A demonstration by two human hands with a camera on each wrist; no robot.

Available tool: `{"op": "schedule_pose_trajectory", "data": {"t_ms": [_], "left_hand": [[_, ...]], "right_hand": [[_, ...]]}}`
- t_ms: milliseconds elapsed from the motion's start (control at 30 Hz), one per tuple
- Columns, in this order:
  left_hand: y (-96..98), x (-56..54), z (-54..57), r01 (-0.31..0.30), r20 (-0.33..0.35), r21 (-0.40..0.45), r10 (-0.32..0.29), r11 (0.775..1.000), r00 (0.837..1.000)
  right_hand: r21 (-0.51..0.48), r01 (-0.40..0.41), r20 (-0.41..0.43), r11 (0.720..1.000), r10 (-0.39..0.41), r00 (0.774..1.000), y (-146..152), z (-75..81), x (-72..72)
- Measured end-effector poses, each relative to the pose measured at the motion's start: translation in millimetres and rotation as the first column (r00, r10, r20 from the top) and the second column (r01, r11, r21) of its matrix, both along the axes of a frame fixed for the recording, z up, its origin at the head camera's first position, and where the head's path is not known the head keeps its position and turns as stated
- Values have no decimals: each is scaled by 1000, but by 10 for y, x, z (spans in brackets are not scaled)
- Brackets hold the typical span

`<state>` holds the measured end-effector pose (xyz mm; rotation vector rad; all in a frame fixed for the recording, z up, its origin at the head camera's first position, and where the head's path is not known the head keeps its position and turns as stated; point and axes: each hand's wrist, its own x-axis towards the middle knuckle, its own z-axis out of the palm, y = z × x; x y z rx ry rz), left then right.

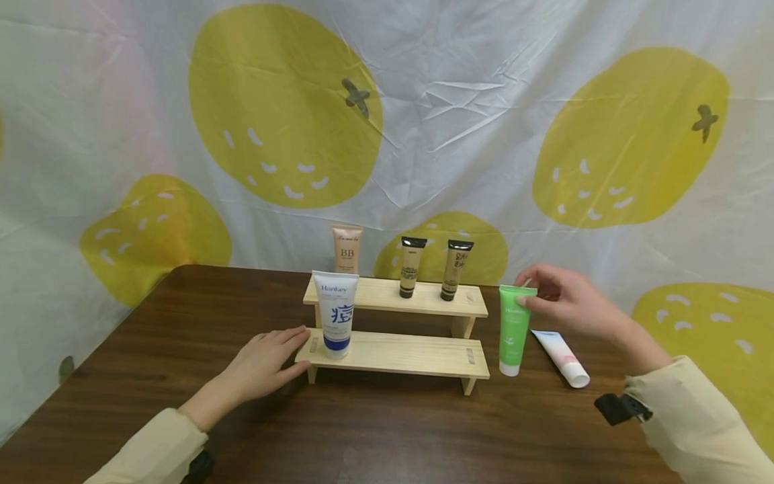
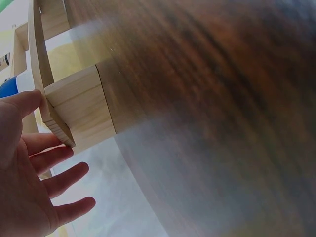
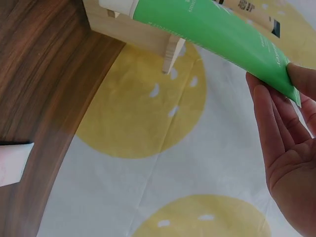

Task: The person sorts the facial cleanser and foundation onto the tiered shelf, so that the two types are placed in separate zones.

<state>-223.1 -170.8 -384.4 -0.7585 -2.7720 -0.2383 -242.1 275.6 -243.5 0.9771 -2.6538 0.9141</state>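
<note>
Between its thumb and fingers my right hand (image 1: 562, 296) pinches the flat top end of a green squeeze tube (image 1: 514, 333). The tube hangs cap down, right of the lower step of a two-step wooden display stand (image 1: 399, 353). With loosely extended fingers, my left hand (image 1: 256, 363) touches the left end of that lower step; in the left wrist view its thumb and fingertips meet the board's end (image 2: 57, 126). A white Hankey tube (image 1: 337, 316) with a blue band stands on the step's left part. Right of the green tube, a white and pink tube (image 1: 559, 356) lies on the table.
Along the upper step (image 1: 375, 296) stand a beige BB tube (image 1: 347, 249) at the left and two small black-capped tubes, one (image 1: 410, 267) near the middle and another (image 1: 456, 270) farther right. A curtain (image 1: 459, 141) with yellow fruit prints hangs behind the brown table (image 1: 387, 430).
</note>
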Motion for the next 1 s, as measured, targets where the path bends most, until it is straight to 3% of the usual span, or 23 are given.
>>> {"op": "schedule_pose_trajectory", "data": {"t_ms": [467, 867, 1000], "left_hand": [[-4, 7, 13, 4, -5, 3, -4, 1000, 1000], [0, 16, 4, 5, -17, 5, -5, 1000, 1000], [-1, 18, 4, 6, -23, 4, -5, 1000, 1000]], "right_hand": [[-8, -6, -38, 1000, 5, 999, -221, 29, 18], [-88, -99, -89, 991, 91, 992, -449, -47, -13], [-89, -99, -102, 991, 90, 991, -564, -24, 52]]}}
